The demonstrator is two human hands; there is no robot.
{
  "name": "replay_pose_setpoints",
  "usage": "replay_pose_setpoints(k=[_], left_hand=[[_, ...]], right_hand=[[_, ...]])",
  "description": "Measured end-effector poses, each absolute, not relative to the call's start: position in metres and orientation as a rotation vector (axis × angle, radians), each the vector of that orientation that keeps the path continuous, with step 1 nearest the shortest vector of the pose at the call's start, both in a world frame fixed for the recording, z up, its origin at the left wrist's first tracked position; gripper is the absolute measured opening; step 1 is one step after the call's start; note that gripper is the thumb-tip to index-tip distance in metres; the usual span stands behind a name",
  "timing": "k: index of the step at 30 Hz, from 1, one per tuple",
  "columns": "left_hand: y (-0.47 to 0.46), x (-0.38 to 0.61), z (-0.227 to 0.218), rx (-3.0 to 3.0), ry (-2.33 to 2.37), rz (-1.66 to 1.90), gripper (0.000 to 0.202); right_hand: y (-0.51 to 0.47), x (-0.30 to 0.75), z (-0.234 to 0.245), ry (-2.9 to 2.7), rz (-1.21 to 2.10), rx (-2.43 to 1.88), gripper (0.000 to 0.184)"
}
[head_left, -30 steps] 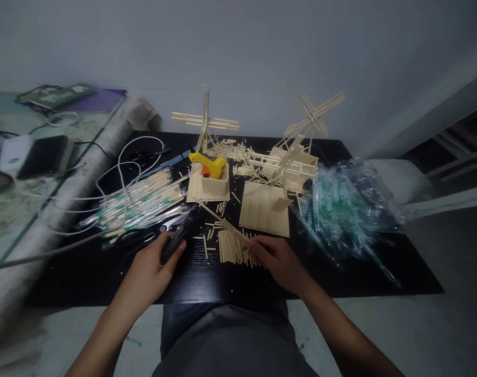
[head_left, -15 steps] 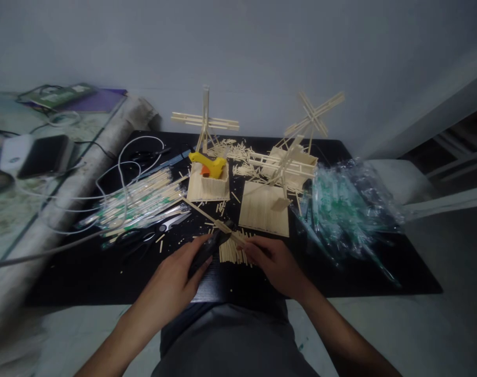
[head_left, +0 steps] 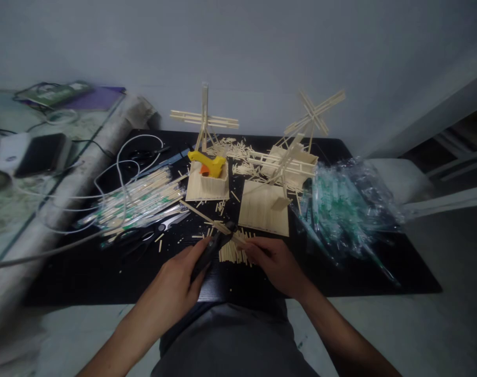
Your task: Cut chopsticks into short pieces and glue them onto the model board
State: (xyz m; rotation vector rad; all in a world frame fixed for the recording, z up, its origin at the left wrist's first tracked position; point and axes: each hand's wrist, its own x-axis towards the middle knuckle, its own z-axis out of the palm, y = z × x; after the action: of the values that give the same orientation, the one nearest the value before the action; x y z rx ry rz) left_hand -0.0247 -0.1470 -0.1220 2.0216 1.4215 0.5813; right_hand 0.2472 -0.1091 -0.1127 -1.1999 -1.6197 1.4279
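My left hand (head_left: 179,277) is closed around a black-handled hand cutter (head_left: 212,247), whose head sits across some thin wooden sticks (head_left: 221,227). The exact shape of its jaws is too dark to tell. My right hand (head_left: 275,262) pinches the near end of these sticks between thumb and fingers, just right of the cutter. A long stick (head_left: 199,212) reaches away to the upper left, beyond the cutter. Below the cutter head and beside my right fingertips lies a pile of short cut sticks (head_left: 232,252) on the black table (head_left: 144,283).
Windmill-like stick models (head_left: 204,120) stand at the back. A yellow glue gun (head_left: 209,163) rests in a wooden box (head_left: 214,187). Wrapped chopsticks (head_left: 140,199), scissors (head_left: 165,226) and a white cable (head_left: 120,178) lie left. Plastic wrappers (head_left: 340,204) cover the right side.
My left hand has shifted slightly and its grip on the cutter's handles looks different. The cutter head stays on the sticks. My right hand is nearly still.
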Motion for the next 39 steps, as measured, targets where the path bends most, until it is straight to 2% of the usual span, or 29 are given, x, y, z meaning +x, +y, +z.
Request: replay_pose_setpoints(k=[12, 26, 35, 39], left_hand=[[-0.151, -0.024, -0.128, 1.994, 1.437, 0.619, 0.060], [-0.145, -0.020, -0.129, 1.974, 1.423, 0.628, 0.050], [-0.146, -0.023, -0.133, 1.980, 1.437, 0.643, 0.055], [-0.144, -0.025, -0.130, 1.990, 1.451, 0.671, 0.050]], right_hand=[[-0.110, 0.245, -0.116, -1.626, 1.436, -1.180, 0.054], [-0.109, 0.246, -0.115, -1.590, 1.504, -1.201, 0.067], [-0.109, 0.246, -0.116, -1.554, 1.563, -1.206, 0.065], [-0.107, 0.247, -0.115, -1.526, 1.598, -1.219, 0.060]])
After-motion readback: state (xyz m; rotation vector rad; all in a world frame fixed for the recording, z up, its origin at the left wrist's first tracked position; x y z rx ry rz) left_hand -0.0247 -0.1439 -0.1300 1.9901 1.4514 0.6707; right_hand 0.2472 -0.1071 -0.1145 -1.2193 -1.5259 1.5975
